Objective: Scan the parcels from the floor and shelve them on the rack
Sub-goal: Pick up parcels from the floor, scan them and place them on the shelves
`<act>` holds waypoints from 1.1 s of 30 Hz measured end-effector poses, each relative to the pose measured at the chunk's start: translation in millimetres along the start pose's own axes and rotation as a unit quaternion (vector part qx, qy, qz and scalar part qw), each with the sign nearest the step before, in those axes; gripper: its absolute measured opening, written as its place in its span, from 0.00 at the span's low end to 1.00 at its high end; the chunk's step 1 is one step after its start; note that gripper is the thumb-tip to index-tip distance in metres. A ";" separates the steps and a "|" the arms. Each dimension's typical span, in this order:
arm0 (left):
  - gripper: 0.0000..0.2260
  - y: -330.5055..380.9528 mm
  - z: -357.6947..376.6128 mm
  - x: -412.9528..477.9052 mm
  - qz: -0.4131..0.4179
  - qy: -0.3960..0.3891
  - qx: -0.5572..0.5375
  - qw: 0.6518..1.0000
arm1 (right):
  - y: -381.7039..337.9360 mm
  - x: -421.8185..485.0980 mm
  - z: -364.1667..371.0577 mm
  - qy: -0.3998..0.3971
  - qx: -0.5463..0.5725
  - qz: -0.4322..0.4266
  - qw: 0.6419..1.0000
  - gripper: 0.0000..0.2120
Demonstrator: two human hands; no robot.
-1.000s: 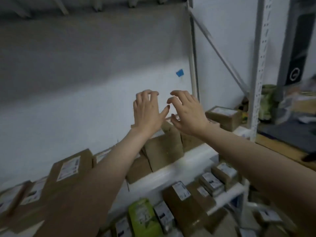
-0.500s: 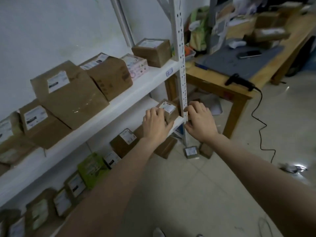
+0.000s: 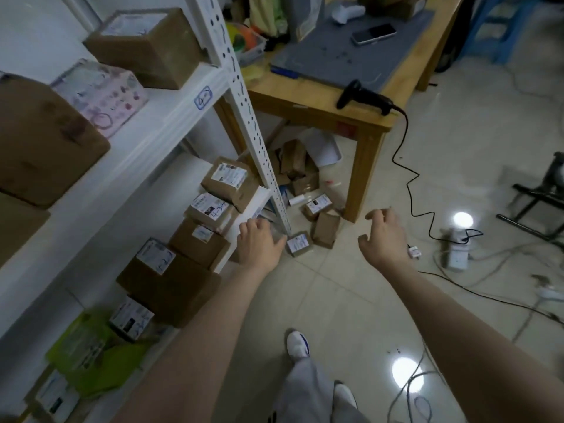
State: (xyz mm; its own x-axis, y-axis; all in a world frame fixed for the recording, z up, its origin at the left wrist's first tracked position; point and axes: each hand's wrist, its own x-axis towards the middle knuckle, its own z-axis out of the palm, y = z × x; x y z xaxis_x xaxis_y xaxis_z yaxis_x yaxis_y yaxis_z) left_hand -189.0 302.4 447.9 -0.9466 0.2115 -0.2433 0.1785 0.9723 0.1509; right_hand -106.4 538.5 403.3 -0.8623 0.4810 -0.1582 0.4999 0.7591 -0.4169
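Several small cardboard parcels lie on the floor by the rack's upright (image 3: 262, 154): one with a white label (image 3: 299, 244), a plain brown one (image 3: 326, 228), another labelled one (image 3: 317, 206). My left hand (image 3: 259, 244) hovers empty, fingers apart, just left of the nearest parcel and beside the lower shelf's edge. My right hand (image 3: 383, 236) is out over the floor tiles, open and holding nothing. A black barcode scanner (image 3: 364, 97) rests on the wooden table's front edge (image 3: 305, 117). The white rack shelf (image 3: 158, 117) carries several boxes.
The scanner's black cable (image 3: 409, 190) snakes down to a power strip (image 3: 456, 250) on the floor, with more cords to the right. A phone (image 3: 374, 33) lies on a grey mat on the table. My white shoes (image 3: 297, 343) stand on the tiles.
The view has dropped from the upper shelf to the floor. Both hands have come down from the shelf, left the rack and spread apart above the floor parcels.
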 end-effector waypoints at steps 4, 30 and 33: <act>0.24 13.7 32.0 49.8 0.042 -0.046 0.006 0.998 | -2.5 32.3 32.0 -0.031 0.009 0.056 0.998 0.22; 0.29 29.1 377.2 327.9 0.024 -0.108 0.047 0.993 | 102.2 285.9 356.7 -0.137 0.065 0.136 0.979 0.24; 0.33 38.4 445.2 356.6 -0.013 -0.118 -0.014 0.993 | 130.9 311.1 408.8 -0.145 0.066 0.132 0.978 0.24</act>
State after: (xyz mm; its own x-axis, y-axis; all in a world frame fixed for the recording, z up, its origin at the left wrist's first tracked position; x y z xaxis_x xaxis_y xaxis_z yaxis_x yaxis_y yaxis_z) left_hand -400.2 459.5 -59.6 -0.8612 0.2067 -0.4643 0.1441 0.9754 0.1670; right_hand -342.1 608.2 -66.4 -0.7009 0.4934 -0.5151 0.7098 0.5535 -0.4356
